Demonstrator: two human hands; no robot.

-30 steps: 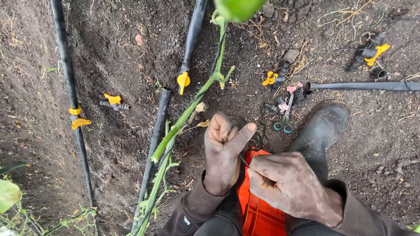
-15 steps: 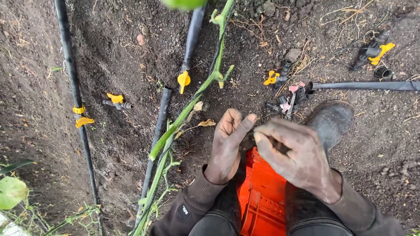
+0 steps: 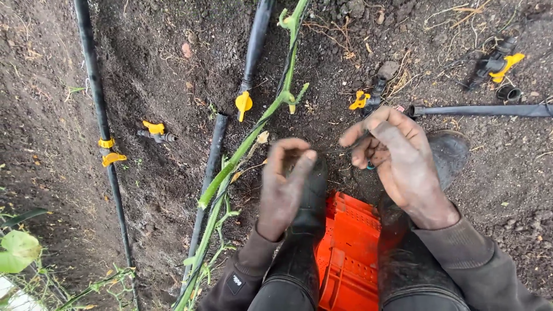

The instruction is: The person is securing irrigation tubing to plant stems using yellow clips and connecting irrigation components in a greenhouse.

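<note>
Above the orange crate (image 3: 345,253) between our boots, we hold our left hand (image 3: 285,184) with fingers curled narrow, and we cannot tell what it grips. Our right hand (image 3: 397,164) pinches a thin dark strand (image 3: 340,150) running toward the left one. Just left, a green vine stem (image 3: 253,135) crosses the black irrigation pipe (image 3: 253,49) with its yellow valve (image 3: 243,103).

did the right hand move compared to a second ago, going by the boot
Yes. The right hand was low beside the orange crate; now it is raised higher, level with the right boot's toe.
</note>
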